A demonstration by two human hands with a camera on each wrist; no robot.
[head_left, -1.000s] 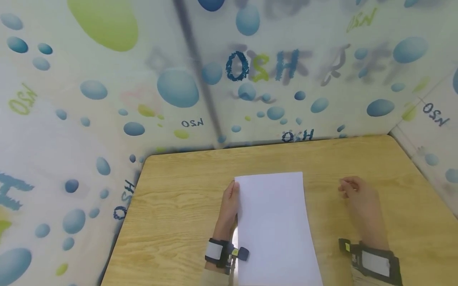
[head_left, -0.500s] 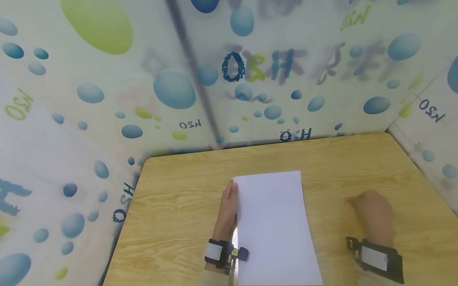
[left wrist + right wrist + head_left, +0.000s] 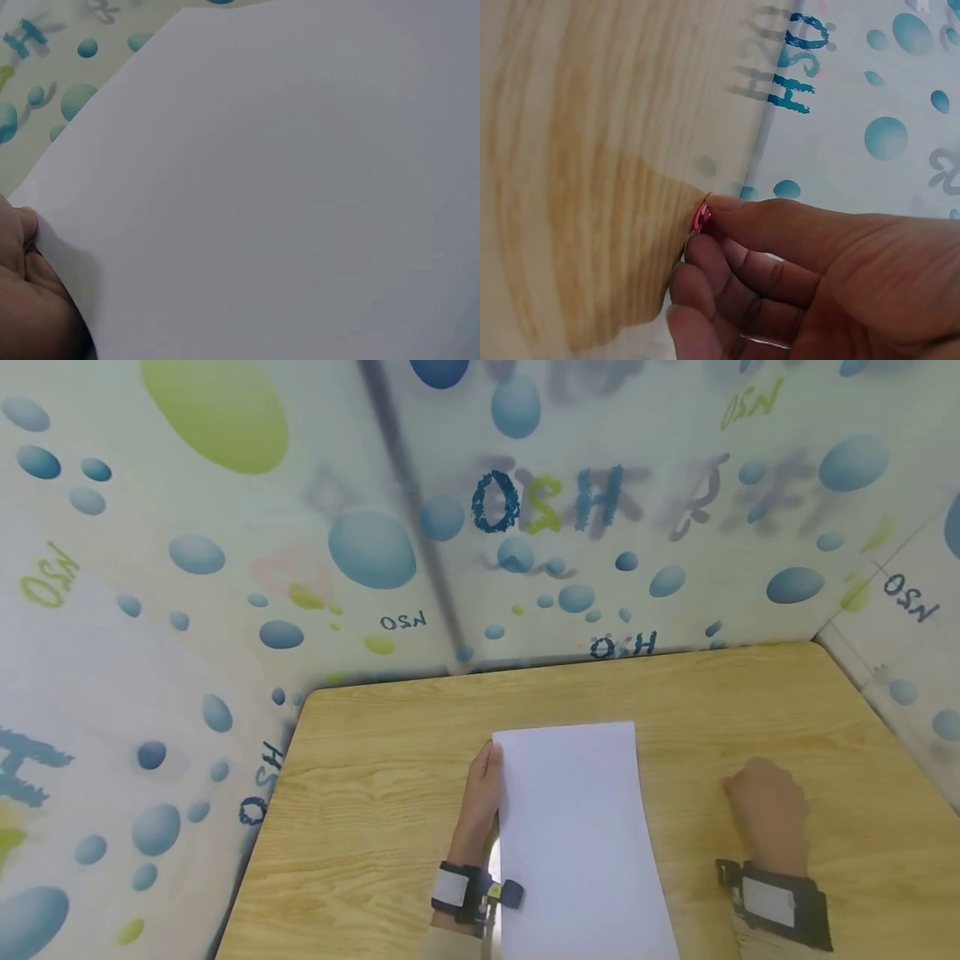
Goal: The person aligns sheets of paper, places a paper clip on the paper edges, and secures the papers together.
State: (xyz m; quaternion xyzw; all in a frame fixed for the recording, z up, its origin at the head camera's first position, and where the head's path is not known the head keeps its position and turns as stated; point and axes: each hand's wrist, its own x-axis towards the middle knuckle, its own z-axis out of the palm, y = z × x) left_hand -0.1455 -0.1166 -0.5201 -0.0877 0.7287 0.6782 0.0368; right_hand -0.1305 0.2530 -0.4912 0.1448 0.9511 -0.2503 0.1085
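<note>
— What does the place look like from where you stand?

— A pale wooden tabletop with visible grain fills the lower middle of the head view. Printed wall panels close it in on three sides, cream-coloured with blue bubbles, green blobs and scrawled letters. A dark seam runs down the panels at upper centre.

— And what lies on the wood?

— A white sheet of paper, blank, long side running away from the person, in the lower centre of the frame. Its near end runs off the bottom edge.

— Where is the left hand?

— Right against the sheet's left edge, fingers stretched forward along it. The left wrist view shows the fingertips tucked just under that edge, so the paper rests on them there; the rest of that frame is white paper.

— And the other?

— The right hand sits at lower right, well apart from the sheet, with bare wood between. Its fingers are curled in. In the right wrist view, thumb and forefinger pinch a small pink thing, shiny and perhaps ring-shaped; it is too small for me to tell what it is.

— Anything on the arms?

— Each wrist wears a black band with a pale rectangular patch.
</note>
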